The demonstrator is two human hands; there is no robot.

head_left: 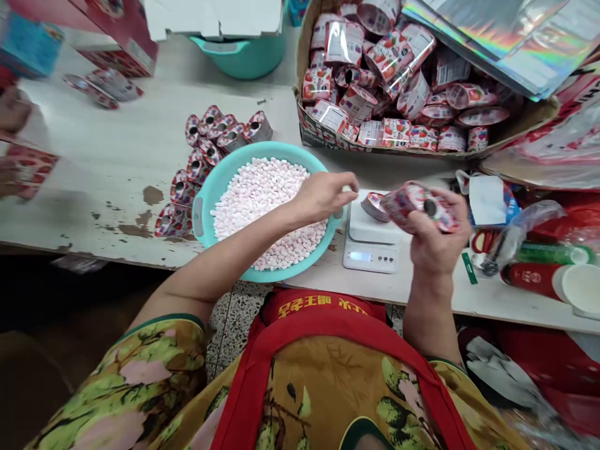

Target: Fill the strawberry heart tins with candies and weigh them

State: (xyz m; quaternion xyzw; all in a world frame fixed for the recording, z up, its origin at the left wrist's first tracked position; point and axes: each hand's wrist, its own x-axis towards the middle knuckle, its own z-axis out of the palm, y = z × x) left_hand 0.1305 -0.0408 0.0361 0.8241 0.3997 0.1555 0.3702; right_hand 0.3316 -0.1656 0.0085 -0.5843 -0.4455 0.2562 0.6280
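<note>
Strawberry-print packet (403, 203) up in your right hand (438, 219), fingers wrapped round it, beside white scale (372, 257). Second packet (374, 206) lies on scale's platform. Your left hand (323, 197) hovers above basin's right side, fingers curled, tips close; can't tell if pinching anything. Pale pellets (262, 203) heap teal basin (272, 150); cardboard box (323, 136) brims beyond.

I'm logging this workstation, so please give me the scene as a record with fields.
Left hand: over the turquoise basin's right side; grip unclear
Right hand: holding strawberry-printed packaging
Basin contents: pale pink-white pellets
Digital scale: display lit, printed pack on its pan
Cardboard box: filled with printed packs
Left of basin: clustered packs
</note>
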